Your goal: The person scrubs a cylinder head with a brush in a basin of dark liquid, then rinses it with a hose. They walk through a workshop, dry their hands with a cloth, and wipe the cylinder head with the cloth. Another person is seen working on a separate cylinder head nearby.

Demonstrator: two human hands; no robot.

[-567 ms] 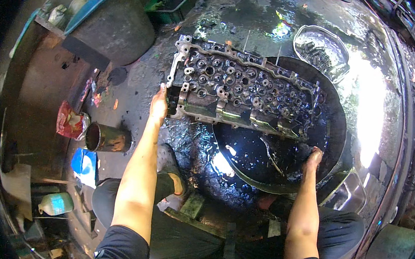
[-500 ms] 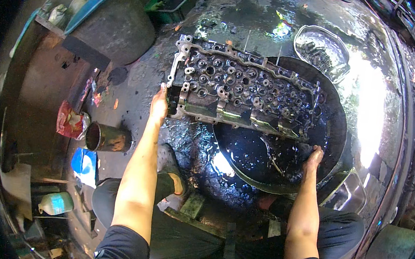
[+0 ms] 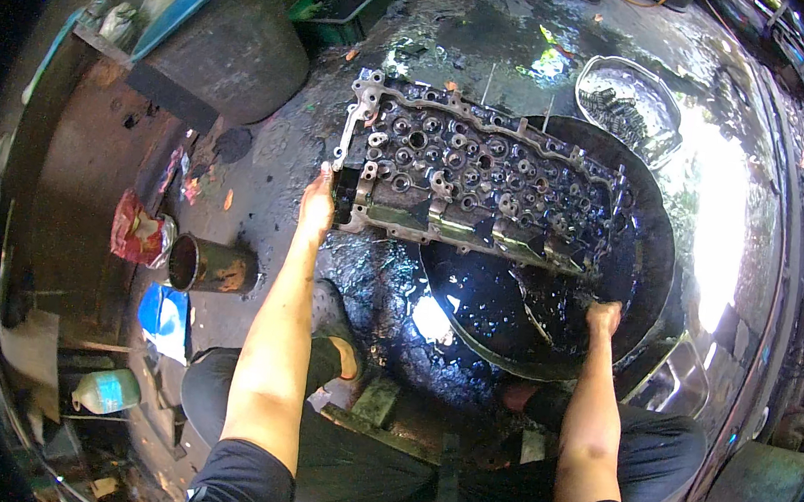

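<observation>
A cylinder head, a long metal engine part wet with dark fluid, lies across a round dark basin. Its left end juts out past the basin's rim. My left hand is closed around that left end. Low over the dark liquid, near the cylinder head's lower right corner, my right hand is curled shut. What its fingers hold, if anything, blends into the dark liquid and cannot be made out.
Behind the basin stands a pale bowl with several coiled springs. A large blue-rimmed tub and a green crate are at the far left. On the left are a rusty can, a red bag and a plastic bottle.
My right hand has moved slightly down and left over the basin, its fingers curled in more. My left hand keeps its hold on the cylinder head; the whole view has shifted a little.
</observation>
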